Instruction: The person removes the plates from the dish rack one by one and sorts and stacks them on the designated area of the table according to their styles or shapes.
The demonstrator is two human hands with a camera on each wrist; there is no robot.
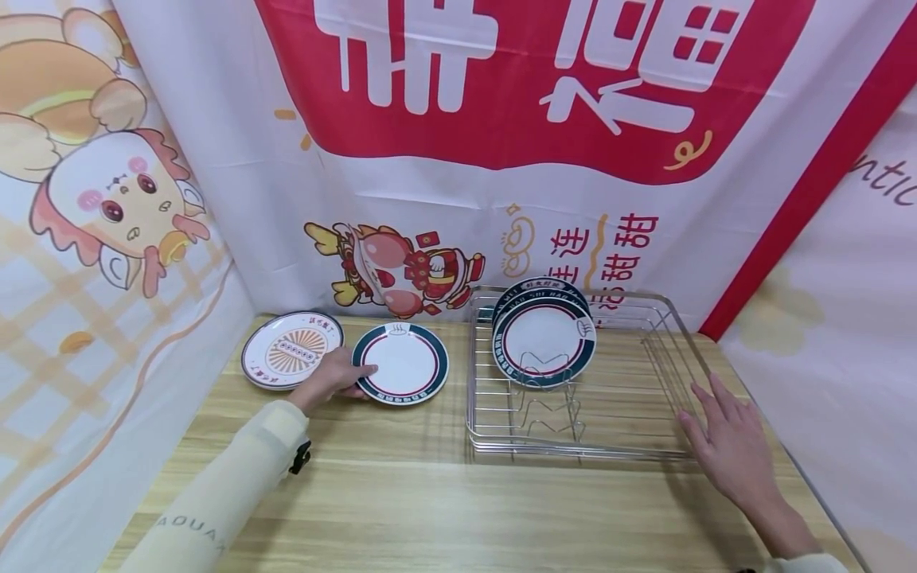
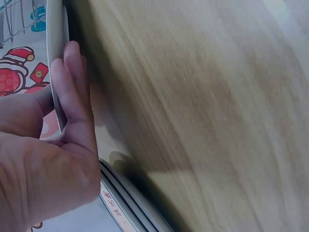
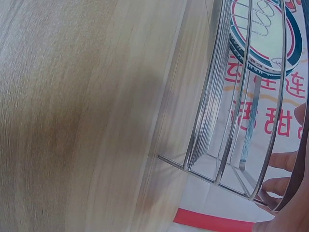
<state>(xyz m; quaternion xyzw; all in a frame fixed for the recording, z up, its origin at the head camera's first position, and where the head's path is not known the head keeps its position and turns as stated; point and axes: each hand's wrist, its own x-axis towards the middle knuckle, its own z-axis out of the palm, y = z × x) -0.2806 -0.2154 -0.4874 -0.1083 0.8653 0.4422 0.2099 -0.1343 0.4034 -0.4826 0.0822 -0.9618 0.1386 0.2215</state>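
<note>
My left hand (image 1: 333, 376) pinches the left edge of a white plate (image 1: 401, 362) with a dark green rim, thumb on the upper face and fingers beneath. In the left wrist view this plate (image 2: 55, 34) appears edge-on, held off the wooden surface. Left of that hand lies a stack of white plates (image 1: 292, 350) with an orange sunburst print. My right hand (image 1: 734, 446) rests on the right side of a metal wire rack (image 1: 573, 452), its fingers spread over the rim. Two green-rimmed plates (image 1: 544, 341) lean upright, one behind the other, in the rack's left part.
Bent wire dividers (image 1: 552, 414) rise from the rack floor near the plates. The wooden table (image 1: 444, 509) extends in front of the rack. A printed cloth (image 1: 458, 183) hangs behind, with further cloths at both sides.
</note>
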